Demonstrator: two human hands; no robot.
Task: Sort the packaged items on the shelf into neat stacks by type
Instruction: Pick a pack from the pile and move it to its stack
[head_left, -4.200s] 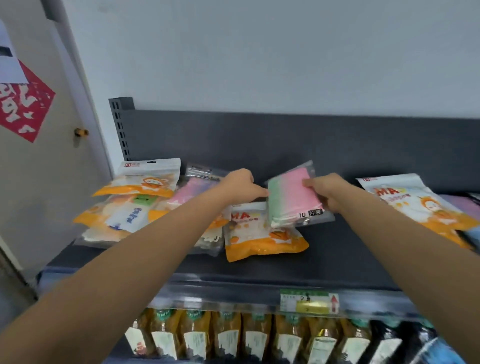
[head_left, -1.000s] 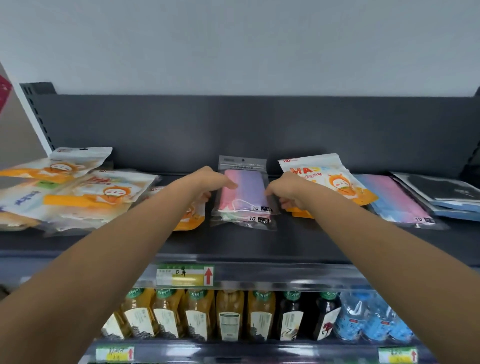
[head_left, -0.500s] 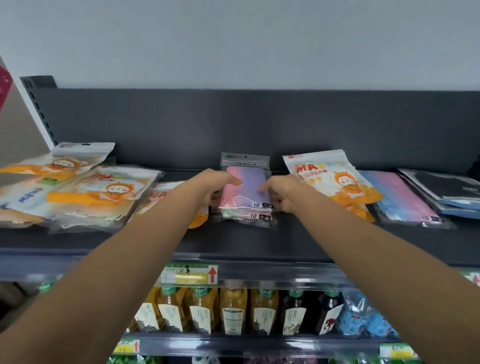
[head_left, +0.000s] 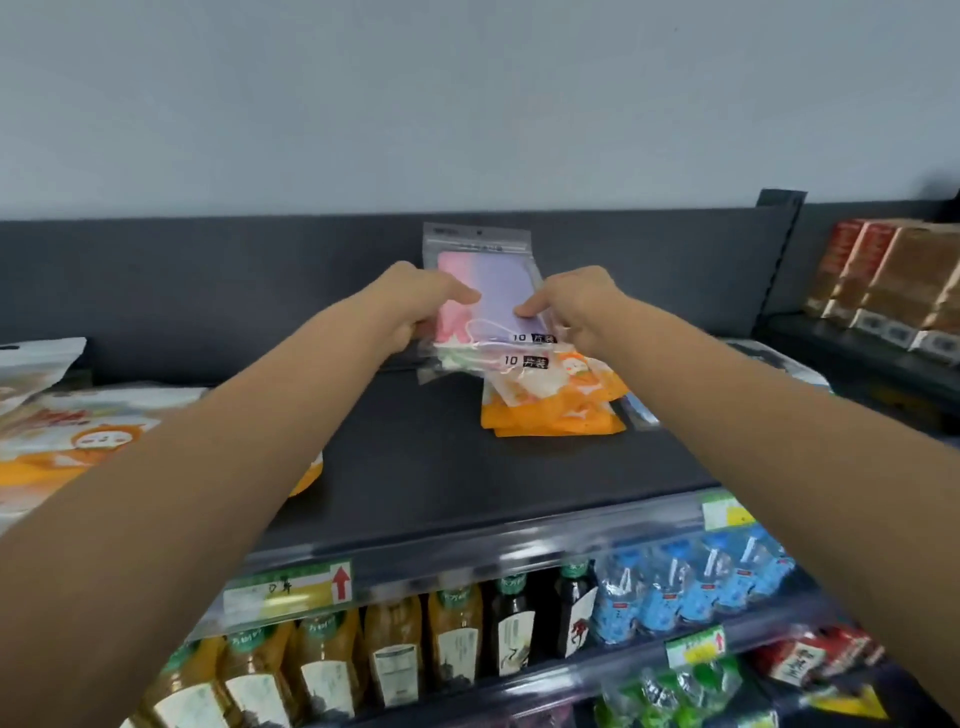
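Dark shelf (head_left: 441, 467) is carrying an orange pouch stack (head_left: 550, 410) — L hand (head_left: 410, 306) & R hand (head_left: 576, 306) are holding two clear 10-pc mask packs (head_left: 493, 291) over it, both grips clamped on them.

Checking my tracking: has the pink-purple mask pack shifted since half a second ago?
Yes. The pink-purple mask pack went rightward, away from the red-arrow price tag, and now overlaps the orange pouches.

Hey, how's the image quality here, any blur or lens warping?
Head view: wide-angle warp bows the dark grey shelf and stretches both forearms; lighting soft, shadows faint; the clear pink-and-purple mask packet in the left hand and right hand reads sharpest; orange-and-white pouches at left look blurred.
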